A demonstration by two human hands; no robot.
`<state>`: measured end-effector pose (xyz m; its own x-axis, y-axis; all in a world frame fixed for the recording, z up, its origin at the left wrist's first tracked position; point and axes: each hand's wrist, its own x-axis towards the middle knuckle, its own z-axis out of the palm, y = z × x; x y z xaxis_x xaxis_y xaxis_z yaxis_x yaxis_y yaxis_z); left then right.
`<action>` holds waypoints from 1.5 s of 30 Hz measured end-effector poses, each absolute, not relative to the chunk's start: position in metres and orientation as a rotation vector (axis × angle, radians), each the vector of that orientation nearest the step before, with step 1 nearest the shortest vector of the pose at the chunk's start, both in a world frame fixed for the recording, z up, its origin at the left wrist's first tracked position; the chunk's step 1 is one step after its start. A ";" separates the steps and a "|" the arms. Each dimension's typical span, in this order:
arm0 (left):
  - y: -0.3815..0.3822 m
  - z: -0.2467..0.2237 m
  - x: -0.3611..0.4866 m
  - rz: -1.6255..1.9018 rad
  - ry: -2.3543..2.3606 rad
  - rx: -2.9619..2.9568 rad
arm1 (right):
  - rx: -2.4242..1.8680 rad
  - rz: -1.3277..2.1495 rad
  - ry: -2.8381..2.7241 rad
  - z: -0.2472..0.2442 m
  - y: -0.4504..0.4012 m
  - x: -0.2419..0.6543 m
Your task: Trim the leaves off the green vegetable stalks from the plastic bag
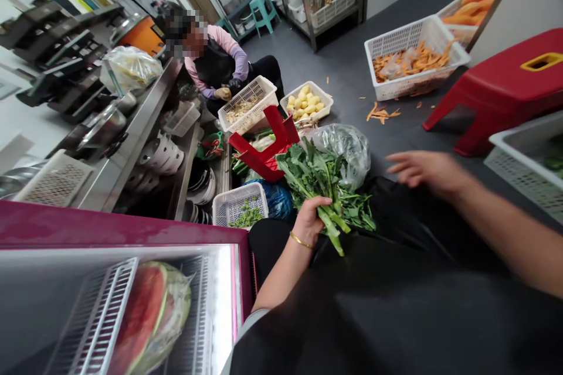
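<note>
My left hand [309, 221] is closed around the thick stems of a bunch of leafy greens [308, 173], whose leaves point away from me. More greens [358, 211] lie just beneath, over my dark apron. Off to the right, my right hand [424, 171] is raised with its fingers stretched out and nothing in them; it is slightly blurred. Behind the bunch sits a clear plastic bag [347, 146]. Near my left wrist stands a white basket [219, 211] with some cut greens [248, 215] in it.
A co-worker [224, 58] sits ahead beside a basket of peelings [244, 108] and a basket of peeled potatoes [308, 104]. An overturned red stool [268, 146] lies between us. Another red stool [505, 82] and orange peelings [409, 61] are right. A lit fridge [220, 287] holds cut watermelon [149, 310].
</note>
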<state>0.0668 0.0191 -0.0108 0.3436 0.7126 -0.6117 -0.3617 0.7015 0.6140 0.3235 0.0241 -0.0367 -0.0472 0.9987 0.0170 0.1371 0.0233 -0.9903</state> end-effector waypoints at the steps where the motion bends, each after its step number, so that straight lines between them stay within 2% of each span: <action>1: 0.017 -0.008 0.067 0.739 0.984 0.419 | -1.270 1.260 -1.373 -0.033 0.029 0.302; 7: -0.001 -0.008 0.043 1.018 1.013 0.384 | -1.128 1.766 -1.138 -0.017 0.043 0.203; 11: -0.007 -0.022 0.022 1.199 1.029 0.185 | -1.092 1.773 -0.842 -0.009 0.047 0.198; 15: -0.010 -0.022 0.016 1.094 0.917 0.249 | -1.098 1.832 -0.956 -0.005 0.057 0.189; 17: -0.011 -0.019 0.017 1.057 0.879 0.331 | -1.133 1.728 -1.205 -0.004 0.057 0.179; 20: -0.009 -0.016 0.019 1.153 0.944 0.333 | -1.189 1.133 -1.768 -0.001 0.041 0.168; 22: -0.008 -0.015 0.018 1.193 0.979 0.308 | -1.032 0.760 -2.114 0.000 0.021 0.168; 23: -0.008 -0.015 0.017 1.185 0.985 0.315 | -0.929 0.696 -2.231 0.000 0.012 0.171; 26: -0.010 -0.011 0.016 1.151 0.990 0.413 | -0.946 0.988 -2.195 0.000 0.007 0.187; 29: -0.015 -0.005 0.022 1.134 0.974 0.506 | -1.224 1.415 -1.706 0.002 0.035 0.202; 31: -0.016 -0.002 0.029 1.126 0.969 0.540 | -1.248 1.529 -1.521 0.004 0.052 0.204; 34: -0.015 -0.001 0.037 1.185 1.019 0.524 | -1.243 1.286 -1.520 0.003 0.043 0.193; 37: -0.013 -0.001 0.040 1.235 1.062 0.472 | -1.045 0.811 -1.845 -0.003 0.005 0.182; 39: -0.012 -0.002 0.040 1.231 1.081 0.471 | -0.873 0.728 -2.063 -0.006 -0.011 0.185; 41: -0.013 -0.003 0.040 1.238 1.108 0.519 | -0.952 0.919 -2.043 -0.005 -0.005 0.193; 45: -0.020 -0.007 0.043 1.356 1.196 0.760 | -1.296 1.447 -1.556 0.003 0.042 0.205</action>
